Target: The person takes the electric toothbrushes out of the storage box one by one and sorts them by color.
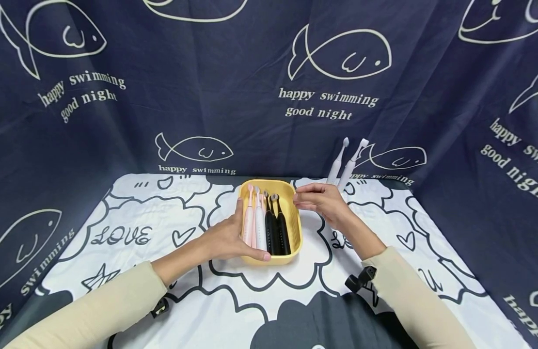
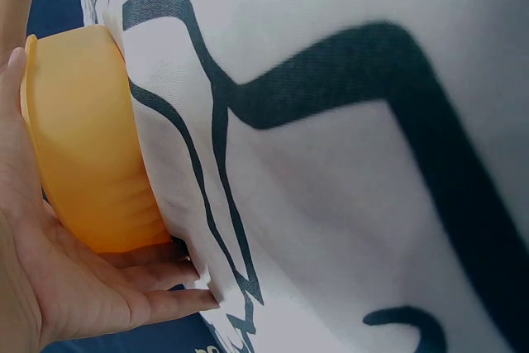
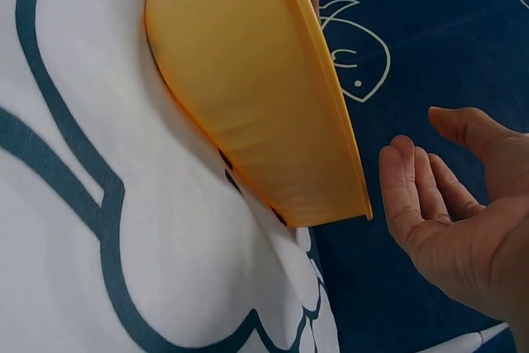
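A yellow plastic basket [image 1: 295, 228] sits on the printed cloth, holding several electric toothbrushes side by side. A pink toothbrush [image 1: 248, 223] lies at its left, then a white toothbrush [image 1: 260, 228], then black toothbrushes [image 1: 283, 232], heads toward the back. My left hand [image 1: 227, 237] holds the basket's left side, thumb across the front rim and fingers along the outer wall. At the right rim is my right hand [image 1: 323, 201]; the right wrist view shows a gap between its loosely bent fingers [image 3: 401, 188] and the basket, with nothing in them.
Two more white toothbrushes [image 1: 334, 165] [image 1: 349, 165] stand upright behind my right hand, their lower ends partly hidden. A dark blue fabric backdrop [image 1: 251, 97] with fish drawings rises behind the white patterned cloth [image 1: 164, 228].
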Motion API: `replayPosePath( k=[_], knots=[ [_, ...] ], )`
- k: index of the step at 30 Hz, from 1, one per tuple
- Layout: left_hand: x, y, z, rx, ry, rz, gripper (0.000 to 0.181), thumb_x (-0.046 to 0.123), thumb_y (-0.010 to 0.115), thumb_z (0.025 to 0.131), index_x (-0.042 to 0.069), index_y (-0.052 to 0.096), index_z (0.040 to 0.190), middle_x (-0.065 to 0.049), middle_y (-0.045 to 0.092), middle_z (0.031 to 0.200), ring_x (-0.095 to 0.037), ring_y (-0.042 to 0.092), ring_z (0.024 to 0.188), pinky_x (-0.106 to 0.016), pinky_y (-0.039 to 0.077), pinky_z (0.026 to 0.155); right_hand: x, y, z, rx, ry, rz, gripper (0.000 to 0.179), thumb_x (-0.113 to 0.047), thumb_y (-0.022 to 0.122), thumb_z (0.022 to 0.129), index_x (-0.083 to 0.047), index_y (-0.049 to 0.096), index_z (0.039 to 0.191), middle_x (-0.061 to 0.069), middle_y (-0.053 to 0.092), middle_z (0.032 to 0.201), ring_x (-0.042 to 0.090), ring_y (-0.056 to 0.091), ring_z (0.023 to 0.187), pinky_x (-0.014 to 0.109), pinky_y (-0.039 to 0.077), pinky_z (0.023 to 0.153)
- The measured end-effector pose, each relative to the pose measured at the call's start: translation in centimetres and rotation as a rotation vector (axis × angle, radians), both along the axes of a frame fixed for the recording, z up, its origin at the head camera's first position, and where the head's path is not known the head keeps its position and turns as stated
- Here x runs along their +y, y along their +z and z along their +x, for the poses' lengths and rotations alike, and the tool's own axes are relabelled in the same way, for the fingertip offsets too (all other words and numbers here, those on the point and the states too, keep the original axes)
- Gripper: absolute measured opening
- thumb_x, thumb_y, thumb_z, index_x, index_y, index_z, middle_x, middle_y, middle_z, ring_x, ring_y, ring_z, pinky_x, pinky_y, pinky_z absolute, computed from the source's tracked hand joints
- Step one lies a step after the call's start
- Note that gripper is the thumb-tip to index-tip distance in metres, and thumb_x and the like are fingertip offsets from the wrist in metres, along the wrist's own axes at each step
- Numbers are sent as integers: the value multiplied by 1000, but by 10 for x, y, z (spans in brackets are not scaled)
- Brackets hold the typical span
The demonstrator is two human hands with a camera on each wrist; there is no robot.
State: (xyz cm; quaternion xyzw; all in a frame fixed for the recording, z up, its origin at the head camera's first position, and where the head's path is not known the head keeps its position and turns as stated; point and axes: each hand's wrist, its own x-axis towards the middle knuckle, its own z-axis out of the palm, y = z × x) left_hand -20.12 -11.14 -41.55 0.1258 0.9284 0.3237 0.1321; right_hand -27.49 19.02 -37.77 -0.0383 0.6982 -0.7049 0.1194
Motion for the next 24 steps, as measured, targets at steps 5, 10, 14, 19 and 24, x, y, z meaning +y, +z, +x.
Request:
replayPosePath(
  k=[5, 10, 14, 19, 24],
  knots=[
    [1, 2, 1, 0, 1, -5, 181, 90, 94, 61, 13, -18, 180, -28, 37, 180, -37, 53, 158, -55, 50, 125, -3, 0, 0, 3, 16, -34, 40, 4, 78, 100, 18, 65, 135, 1, 83, 101, 14, 83, 91, 31, 68, 91],
    [0, 1, 0, 10, -7, 3, 181, 89, 94, 61, 11, -18, 180, -28, 40, 179, -37, 56, 155, -54, 51, 124, -8, 2, 1, 14, 27, -9, 47, 3, 79, 99, 20, 63, 140, 0, 83, 103, 13, 83, 93, 31, 68, 93],
    [0, 0, -1, 19, -18, 9, 181, 88, 94, 61, 12, -19, 180, -27, 38, 181, -37, 56, 155, -54, 50, 125, -13, 3, 4, 17, 39, 18, 49, 2, 80, 100, 19, 63, 142, 0, 83, 104, 12, 83, 94, 30, 68, 92],
    [0, 0, -1, 11, -19, 4, 182, 90, 94, 61, 13, -21, 179, -26, 33, 183, -38, 53, 159, -55, 48, 127, -21, 3, 5, 17, 59, 1, 48, 4, 77, 100, 19, 61, 143, 1, 83, 103, 13, 83, 93, 29, 68, 91],
    [-1, -1, -1, 16, -19, 4, 182, 90, 94, 61, 13, -21, 179, -26, 34, 182, -38, 54, 157, -55, 49, 126, -28, 1, 5, 19, 67, -3, 45, 4, 77, 100, 19, 63, 140, 1, 83, 101, 13, 83, 90, 29, 68, 89]
  ],
)
